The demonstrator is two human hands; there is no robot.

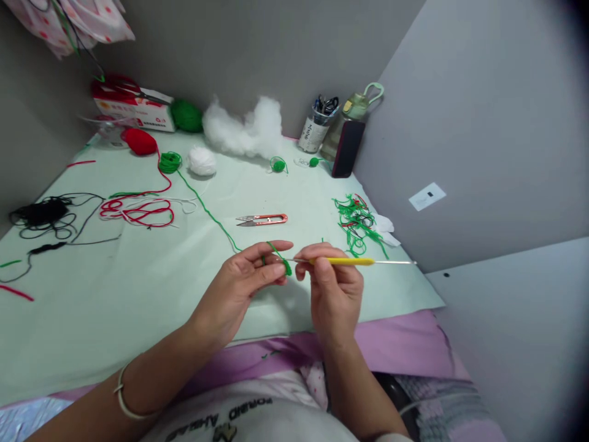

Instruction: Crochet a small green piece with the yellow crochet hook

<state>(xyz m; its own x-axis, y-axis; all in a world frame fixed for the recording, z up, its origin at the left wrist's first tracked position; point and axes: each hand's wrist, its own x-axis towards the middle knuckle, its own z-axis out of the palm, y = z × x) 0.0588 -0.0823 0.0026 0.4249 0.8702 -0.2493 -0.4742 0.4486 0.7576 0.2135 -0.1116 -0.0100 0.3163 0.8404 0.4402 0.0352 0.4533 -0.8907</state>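
Between thumb and fingers, my left hand (251, 270) pinches a small green crochet piece (288, 267). Green yarn (209, 213) runs over its fingers and back to a small green yarn bundle (170, 162). My right hand (335, 288) grips a crochet hook (347, 261) by its yellow handle. The hook's thin metal tip meets the green piece; whether it passes through a stitch is too small to tell. Just beyond both hands lie orange-handled thread snips (262, 220), blades pointing left.
At the back stand a red yarn ball (140, 142), white yarn ball (201, 161), white stuffing (243, 129), pen cup (313, 132), bottle (356, 107) and phone (348, 149). Black yarn (43, 213) lies left, yarn scraps (356, 224) right. A grey partition (506, 141) borders the right.
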